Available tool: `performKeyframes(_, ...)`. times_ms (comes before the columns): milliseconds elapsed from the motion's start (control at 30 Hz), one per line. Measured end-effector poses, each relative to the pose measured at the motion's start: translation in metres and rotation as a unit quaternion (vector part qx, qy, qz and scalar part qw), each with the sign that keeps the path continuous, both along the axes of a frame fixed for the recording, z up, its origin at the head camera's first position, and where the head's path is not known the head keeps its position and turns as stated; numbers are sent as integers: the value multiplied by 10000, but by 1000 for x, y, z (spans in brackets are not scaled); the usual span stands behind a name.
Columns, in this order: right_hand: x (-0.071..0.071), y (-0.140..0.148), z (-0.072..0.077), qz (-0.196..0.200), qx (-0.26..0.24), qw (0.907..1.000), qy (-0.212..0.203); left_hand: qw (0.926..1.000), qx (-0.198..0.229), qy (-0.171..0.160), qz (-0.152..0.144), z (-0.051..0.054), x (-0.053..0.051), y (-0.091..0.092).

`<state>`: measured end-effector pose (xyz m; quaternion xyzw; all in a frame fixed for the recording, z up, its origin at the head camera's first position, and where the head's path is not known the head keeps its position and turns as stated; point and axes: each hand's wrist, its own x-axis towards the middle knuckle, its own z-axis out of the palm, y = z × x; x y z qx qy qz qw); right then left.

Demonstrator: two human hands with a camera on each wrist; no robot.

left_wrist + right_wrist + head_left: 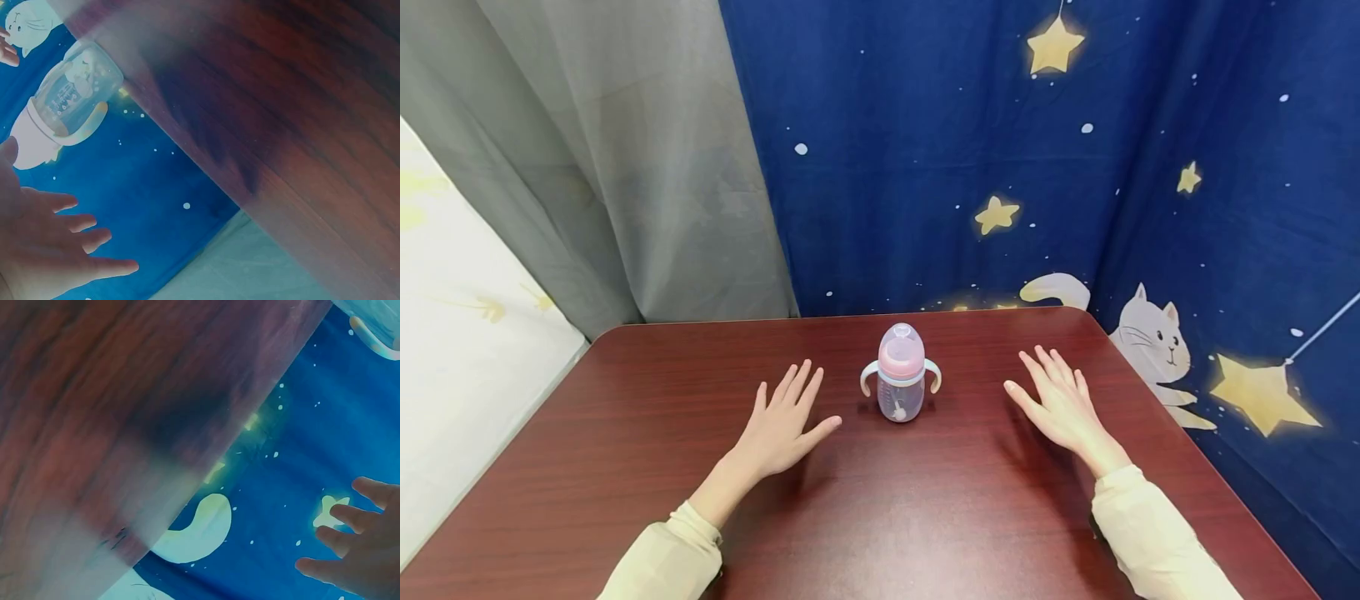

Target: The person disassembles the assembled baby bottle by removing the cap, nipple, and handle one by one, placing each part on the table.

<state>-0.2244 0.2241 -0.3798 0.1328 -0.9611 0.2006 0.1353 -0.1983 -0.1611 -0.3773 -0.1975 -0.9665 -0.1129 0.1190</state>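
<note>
A baby bottle (901,375) with a pink collar, clear domed cap and two side handles stands upright on the table, between the hands. The left hand (781,429) is spread to its left, fingers straight, holding nothing. To its right and farther off, the right hand (1060,404) is spread as well and holds nothing. In the left wrist view the bottle (78,87) shows beyond the left hand (50,240). Part of a bottle handle (374,342) is at the top right corner of the right wrist view, above the right hand (359,544).
The dark red wooden table (910,517) has rounded far corners. Behind it hang a grey curtain (677,167) and a blue curtain (910,167) with stars and a white cat. A white surface (460,333) lies along the left side.
</note>
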Motion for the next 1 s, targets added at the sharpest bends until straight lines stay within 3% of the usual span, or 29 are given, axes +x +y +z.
performKeyframes(133, -4, -4, 3, 63, -96, 9994, 331, 9993, 290, 200, -117, 3, -2, 0)
performKeyframes(233, -8, -7, 10, 148, -186, 9970, 732, 9959, 792, 353, -237, 6, -5, 3)
performKeyframes(433, -18, -17, 32, 281, -376, 9886, 1428, 9780, 2031, 171, -436, 7, -15, 13)
performKeyframes(533, -23, -24, 44, 352, -473, 9846, 1649, 9689, 2426, -21, -494, 4, -21, 19)
performKeyframes(733, -31, -42, 63, 408, -649, 9822, 1713, 9656, 2514, -412, -529, -7, -33, 29)
performKeyframes(1000, -38, -72, 81, 601, -483, 9898, 1200, 9689, 2259, -733, -698, -20, -46, 40)
